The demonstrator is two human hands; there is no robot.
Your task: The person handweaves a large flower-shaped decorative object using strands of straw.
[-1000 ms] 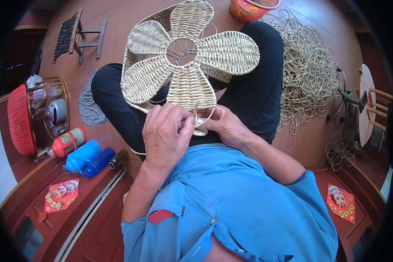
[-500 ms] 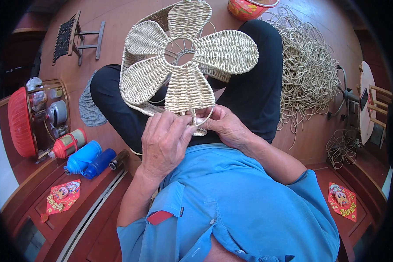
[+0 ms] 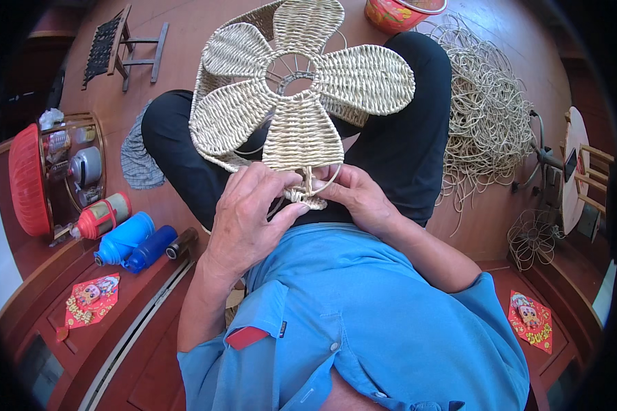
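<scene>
A woven straw flower with five petals (image 3: pixel 301 130) rests over my lap, with a woven frame behind it. Below its lowest petal are a short stem (image 3: pixel 308 177) and a small knotted woven piece (image 3: pixel 313 202). My left hand (image 3: pixel 250 205) grips this knotted piece from the left, thumb and index finger around it. My right hand (image 3: pixel 356 198) is closed on a loose straw strand (image 3: pixel 332 175) at the right of the stem, some fingertips hidden behind the work.
A heap of straw cord (image 3: pixel 487 116) lies right of my knee, near a red tub (image 3: pixel 401 20), round-topped stool (image 3: pixel 572 171) and wire flower frame (image 3: pixel 531 240). At left are a folding stool (image 3: pixel 123 55), rack with pots (image 3: pixel 86 168) and several flasks (image 3: pixel 123 236).
My left hand has shifted leftward and opened its thumb downward, showing more of the stem and knotted piece. The flower has moved slightly right since half a second ago.
</scene>
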